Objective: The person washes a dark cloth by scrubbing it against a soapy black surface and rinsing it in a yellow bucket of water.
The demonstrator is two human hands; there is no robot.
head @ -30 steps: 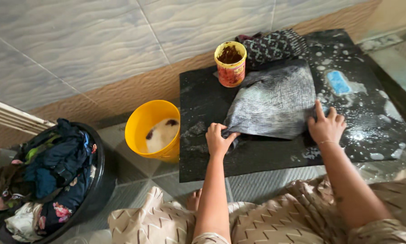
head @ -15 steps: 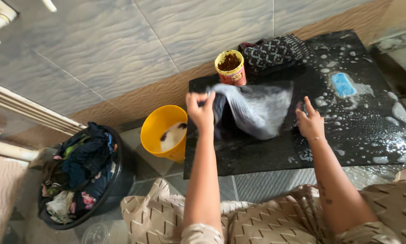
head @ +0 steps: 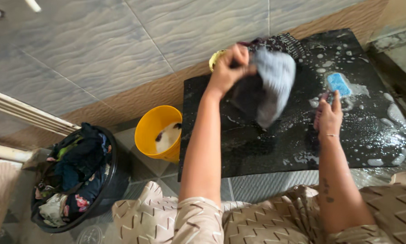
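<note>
My left hand is raised above the black stone slab and grips a wet grey cloth, which hangs bunched and blurred over the slab. My right hand hovers low over the soapy right part of the slab with fingers apart, holding nothing. A blue soap bar lies just beyond its fingertips. A yellow-rimmed tub is mostly hidden behind my left hand. A dark patterned cloth lies at the slab's far edge.
A yellow bucket with sudsy water stands on the floor left of the slab. A black basin heaped with mixed clothes sits further left. A tiled wall rises behind. My patterned beige garment covers my knees at the bottom.
My left hand has lifted the grey cloth off the slab, up and toward the far edge. My right hand has let go of the cloth and shifted right, near the blue soap.
</note>
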